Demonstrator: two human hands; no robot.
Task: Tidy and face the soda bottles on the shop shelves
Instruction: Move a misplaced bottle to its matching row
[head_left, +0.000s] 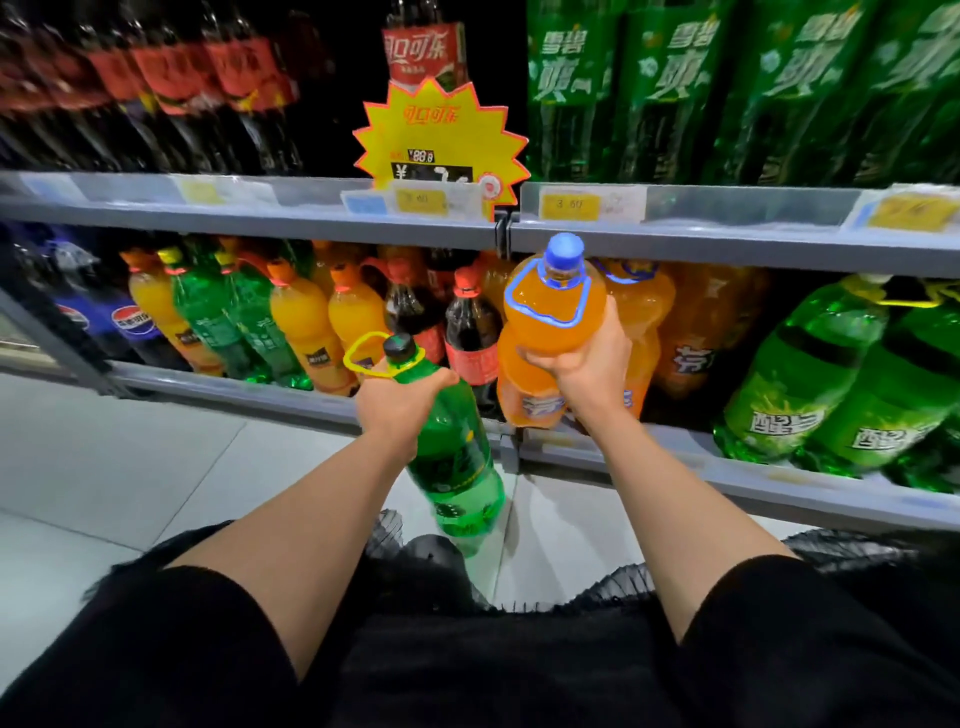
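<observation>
Now, left hand (396, 402) gripping green bottle (452, 462), right hand (589, 364) apparently cupping orange bottle (550, 312)

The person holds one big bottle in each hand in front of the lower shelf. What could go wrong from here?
1. The left hand grips the green bottle only near its neck; it hangs tilted over the floor and might slip.
2. The right hand holds the orange bottle close to the packed cola bottles; pushing in could knock them.

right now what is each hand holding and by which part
The left hand grips a green bottle at its shoulder, just below the cap. The right hand grips an orange bottle around its middle.
</observation>
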